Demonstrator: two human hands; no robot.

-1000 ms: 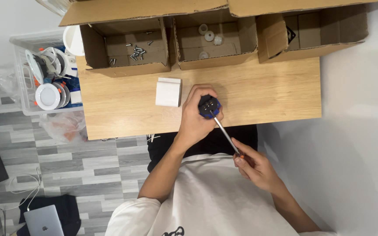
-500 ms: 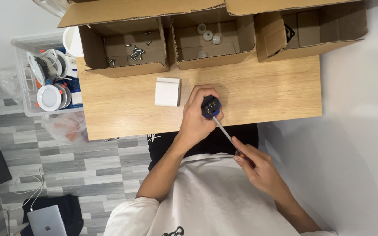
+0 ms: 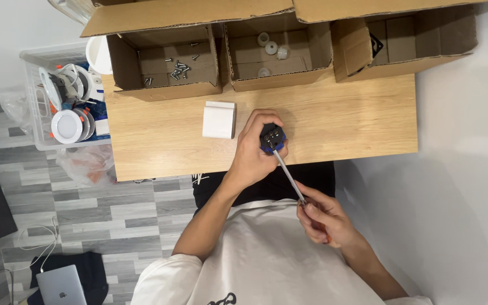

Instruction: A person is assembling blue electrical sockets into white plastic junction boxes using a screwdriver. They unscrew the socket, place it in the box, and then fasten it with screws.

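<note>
My left hand (image 3: 253, 151) grips a small black and blue part (image 3: 272, 138) at the near edge of the wooden table (image 3: 345, 121). My right hand (image 3: 323, 221) is closed around the handle of a screwdriver (image 3: 288, 177). Its thin metal shaft runs up and to the left, and its tip meets the black and blue part. A white square block (image 3: 219, 120) lies on the table just left of my left hand.
Three open cardboard boxes stand along the table's far edge: the left box (image 3: 165, 85) holds several screws, the middle box (image 3: 278, 56) holds small white round parts, the right box (image 3: 408, 42) looks nearly bare. A clear bin (image 3: 66, 101) of round white fittings sits left of the table. A laptop (image 3: 60, 285) lies on the floor.
Both hands hold the same grip. My right hand and the screwdriver have shifted only slightly; the tip stays on the part.
</note>
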